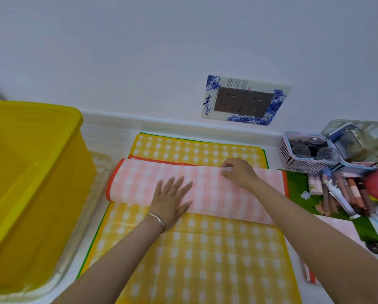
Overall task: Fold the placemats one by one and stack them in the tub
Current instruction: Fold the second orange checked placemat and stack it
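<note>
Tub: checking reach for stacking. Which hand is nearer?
Left. The left hand lies flat on the pink mat, right of the tub; right hand pinches its edge farther right.

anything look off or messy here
Nothing damaged or spilled. The pink placemat lies slanted across the yellow placemat, mid-fold under the left hand and right hand. The only untidy spot is the heap of tubes at the right edge.

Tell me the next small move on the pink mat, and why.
Probably lay down the edge that the right hand pinches and smooth the fold flat. The pink placemat is folded over, but its left end curves uncreased, and the left hand presses flat on it.
</note>
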